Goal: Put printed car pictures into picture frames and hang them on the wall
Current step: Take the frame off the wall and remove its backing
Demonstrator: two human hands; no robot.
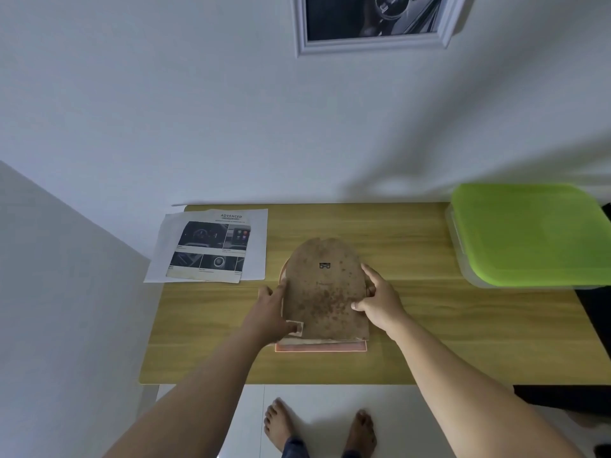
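Note:
A pink arch-topped picture frame [322, 348] lies face down in the middle of the wooden table [429, 342]. On it rests its brown, stained backing board [325, 289], with a small metal hanger near its top. My left hand [271, 312] lies against the frame's left edge, fingers on the board's lower left corner. My right hand [377, 300] grips the board's right edge. A printed sheet of car interior pictures [210, 247] lies on white paper at the table's back left. A white-framed car picture [373, 21] hangs on the wall above.
A clear plastic box with a green lid [529, 233] stands at the table's back right. The table is pushed against the white wall [231, 110]. My bare feet [319, 428] stand on the white floor below the front edge. Something dark sits at the right edge.

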